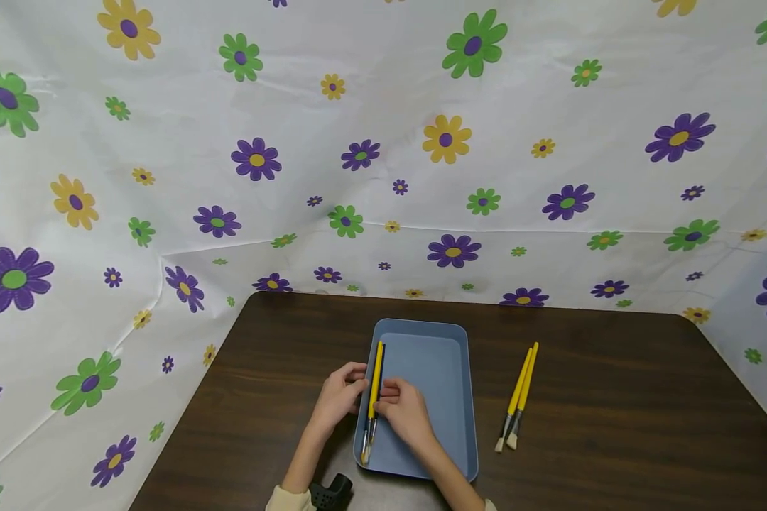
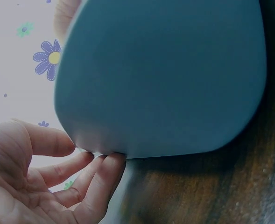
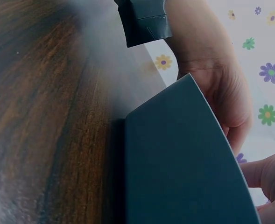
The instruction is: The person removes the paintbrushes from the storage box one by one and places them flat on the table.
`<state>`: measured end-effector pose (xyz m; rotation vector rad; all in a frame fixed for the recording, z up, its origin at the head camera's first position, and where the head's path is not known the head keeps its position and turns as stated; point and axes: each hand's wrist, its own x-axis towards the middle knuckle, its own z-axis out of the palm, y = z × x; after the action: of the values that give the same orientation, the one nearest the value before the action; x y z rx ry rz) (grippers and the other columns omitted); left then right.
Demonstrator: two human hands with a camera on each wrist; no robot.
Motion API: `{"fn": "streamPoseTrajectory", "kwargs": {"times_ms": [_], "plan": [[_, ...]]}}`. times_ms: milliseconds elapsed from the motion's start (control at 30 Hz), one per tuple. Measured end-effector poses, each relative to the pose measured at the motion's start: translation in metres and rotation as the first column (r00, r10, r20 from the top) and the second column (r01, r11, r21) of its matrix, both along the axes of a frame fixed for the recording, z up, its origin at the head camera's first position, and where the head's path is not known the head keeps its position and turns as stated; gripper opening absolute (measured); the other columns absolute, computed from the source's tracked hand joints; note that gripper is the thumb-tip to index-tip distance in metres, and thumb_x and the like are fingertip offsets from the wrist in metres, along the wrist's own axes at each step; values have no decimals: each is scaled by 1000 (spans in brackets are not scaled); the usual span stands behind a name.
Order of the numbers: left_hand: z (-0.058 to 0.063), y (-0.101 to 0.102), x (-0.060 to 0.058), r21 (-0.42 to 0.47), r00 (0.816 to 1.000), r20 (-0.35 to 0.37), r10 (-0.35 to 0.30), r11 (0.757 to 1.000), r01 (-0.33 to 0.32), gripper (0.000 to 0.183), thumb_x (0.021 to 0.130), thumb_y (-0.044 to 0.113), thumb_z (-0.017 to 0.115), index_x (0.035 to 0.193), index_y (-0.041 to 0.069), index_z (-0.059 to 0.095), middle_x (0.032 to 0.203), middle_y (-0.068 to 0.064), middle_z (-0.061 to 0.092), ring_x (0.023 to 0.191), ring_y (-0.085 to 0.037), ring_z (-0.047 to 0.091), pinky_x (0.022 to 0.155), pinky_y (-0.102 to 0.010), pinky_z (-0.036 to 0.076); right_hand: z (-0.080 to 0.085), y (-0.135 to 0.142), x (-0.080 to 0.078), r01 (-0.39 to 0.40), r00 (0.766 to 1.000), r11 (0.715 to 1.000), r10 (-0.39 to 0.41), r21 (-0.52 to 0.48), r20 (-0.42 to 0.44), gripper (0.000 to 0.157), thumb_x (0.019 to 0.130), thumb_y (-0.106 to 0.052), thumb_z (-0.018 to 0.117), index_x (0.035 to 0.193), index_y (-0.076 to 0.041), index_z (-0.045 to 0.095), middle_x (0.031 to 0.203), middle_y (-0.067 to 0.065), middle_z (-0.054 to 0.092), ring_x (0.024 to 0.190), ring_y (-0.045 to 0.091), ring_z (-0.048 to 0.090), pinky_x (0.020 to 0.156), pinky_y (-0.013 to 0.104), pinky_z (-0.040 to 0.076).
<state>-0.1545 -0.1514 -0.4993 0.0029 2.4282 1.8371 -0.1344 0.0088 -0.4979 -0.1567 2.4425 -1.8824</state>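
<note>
A shallow blue-grey tray [image 1: 428, 397] lies on the table with paintbrushes [image 1: 375, 376] along its left side, yellow and dark handles up, bristles toward me. My left hand [image 1: 337, 397] is at the tray's left rim; in the left wrist view, the thumb and fingertips of the left hand [image 2: 58, 182] pass out of sight behind the tray wall [image 2: 165, 93]. Inside the tray, my right hand [image 1: 409, 411] has its thumb and bent fingers right at the brush handles. The right wrist view shows part of the right hand [image 3: 273, 186] beyond the tray wall [image 3: 184, 158], fingertips hidden.
Two more yellow-handled paintbrushes [image 1: 520, 397] lie side by side on the dark wooden table [image 1: 626, 397], right of the tray. A black wrist device [image 1: 332, 492] sits by the left forearm. Behind the table hangs a white flowered cloth [image 1: 383, 128].
</note>
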Motion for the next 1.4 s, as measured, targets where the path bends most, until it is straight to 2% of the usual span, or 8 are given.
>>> {"fn": "streamPoseTrajectory", "kwargs": {"times_ms": [300, 467, 733, 1100, 1400], "plan": [[1, -1, -1, -12, 1000, 9, 1, 1000, -1, 36, 96, 8, 65, 129, -6, 64, 109, -14, 66, 81, -17, 61, 58, -37, 60, 2, -3, -3, 23, 1000, 999, -22, 49, -20, 37, 77, 5, 72, 111, 18, 66, 96, 22, 72, 86, 33, 72, 74, 41, 61], [3, 0, -1, -8, 1000, 13, 1, 1000, -1, 36, 96, 7, 65, 130, -6, 64, 110, -16, 67, 83, -18, 62, 58, -37, 59, 2, -4, -6, 34, 999, 998, -33, 61, -19, 34, 78, 5, 73, 109, 17, 68, 95, 21, 73, 87, 33, 72, 74, 40, 61], [1, 0, -1, -3, 1000, 1, -11, 1000, 11, 36, 96, 7, 64, 129, -7, 64, 111, -17, 67, 80, -18, 62, 57, -37, 60, 1, -6, -6, 39, 998, 996, -36, -78, 44, 31, 78, 9, 70, 107, 20, 67, 92, 24, 72, 77, 30, 73, 67, 34, 62], [2, -1, -2, -8, 1000, -7, -9, 1000, 9, 37, 95, 8, 65, 129, -7, 64, 111, -17, 66, 79, -18, 63, 57, -37, 60, -2, -8, -7, 43, 999, 997, -41, -69, 35, 32, 76, 10, 72, 107, 19, 68, 90, 22, 71, 73, 26, 71, 64, 34, 62], [0, 0, -1, -19, 1000, -2, -5, 1000, 5, 37, 94, 7, 64, 129, -7, 64, 111, -18, 67, 79, -18, 63, 57, -37, 60, -2, -13, -5, 44, 997, 995, -39, -94, 60, 31, 75, 13, 75, 104, 19, 67, 83, 16, 67, 64, 16, 65, 59, 31, 61]]}}
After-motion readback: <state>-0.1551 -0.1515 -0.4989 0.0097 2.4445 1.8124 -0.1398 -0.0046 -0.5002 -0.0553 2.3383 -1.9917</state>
